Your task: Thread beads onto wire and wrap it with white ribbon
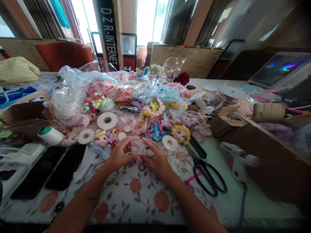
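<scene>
A clear bag [70,94] at left holds coloured pompoms [93,102]. Nearer, the left hand [119,155] and right hand [157,158] pinch a small clear box [138,147] between their fingertips, just above the floral cloth [136,194]. Scissors [206,173] lie right.

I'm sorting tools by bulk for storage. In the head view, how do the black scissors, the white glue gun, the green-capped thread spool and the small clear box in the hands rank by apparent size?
1. black scissors and white glue gun: look alike, too close to rank.
2. thread spool.
3. small clear box, held between left hand and right hand.
</scene>
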Demonstrator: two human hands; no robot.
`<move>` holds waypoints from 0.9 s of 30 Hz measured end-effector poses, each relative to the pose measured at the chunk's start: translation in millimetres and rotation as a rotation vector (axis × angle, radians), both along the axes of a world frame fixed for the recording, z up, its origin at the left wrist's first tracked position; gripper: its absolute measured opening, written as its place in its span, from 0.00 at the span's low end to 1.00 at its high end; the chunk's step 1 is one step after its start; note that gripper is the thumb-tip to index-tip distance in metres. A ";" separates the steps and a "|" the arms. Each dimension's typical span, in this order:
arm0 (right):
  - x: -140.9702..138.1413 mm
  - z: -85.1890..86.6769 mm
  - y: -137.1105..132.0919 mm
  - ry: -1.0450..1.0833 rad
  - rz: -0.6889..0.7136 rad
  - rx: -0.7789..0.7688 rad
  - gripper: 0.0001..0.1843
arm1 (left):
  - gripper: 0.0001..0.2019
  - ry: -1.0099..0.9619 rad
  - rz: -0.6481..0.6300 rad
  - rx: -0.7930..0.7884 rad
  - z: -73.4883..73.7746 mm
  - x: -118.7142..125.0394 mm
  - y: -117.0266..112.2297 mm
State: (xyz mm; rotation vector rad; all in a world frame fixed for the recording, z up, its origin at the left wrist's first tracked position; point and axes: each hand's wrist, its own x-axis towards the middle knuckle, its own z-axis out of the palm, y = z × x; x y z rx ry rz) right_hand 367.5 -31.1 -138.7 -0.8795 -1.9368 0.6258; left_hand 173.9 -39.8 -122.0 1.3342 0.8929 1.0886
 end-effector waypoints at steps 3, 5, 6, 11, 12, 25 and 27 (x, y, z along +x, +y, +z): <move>-0.5 3.2 -1.6 0.014 -0.018 0.038 0.32 | 0.31 -0.197 -0.056 -0.114 0.7 2.3 0.1; -1.6 5.2 -3.1 0.012 -0.029 0.106 0.31 | 0.29 -0.363 -0.066 -0.241 1.7 7.3 -1.5; -2.3 6.1 -3.8 0.006 -0.031 0.144 0.31 | 0.29 -0.427 -0.069 -0.318 2.3 10.7 -2.9; -5.4 9.5 -6.9 -0.050 -0.019 0.227 0.28 | 0.30 -0.588 -0.062 -0.570 2.9 27.2 -9.9; -5.8 9.9 -7.4 -0.062 -0.018 0.226 0.27 | 0.31 -0.610 -0.064 -0.583 2.0 29.1 -10.6; -16.6 12.5 -14.9 0.199 0.050 -0.297 0.26 | 0.28 0.191 0.117 0.081 2.9 21.2 -21.5; -18.1 12.0 -14.5 0.399 0.129 -0.561 0.27 | 0.30 0.380 0.149 0.206 2.9 19.1 -22.7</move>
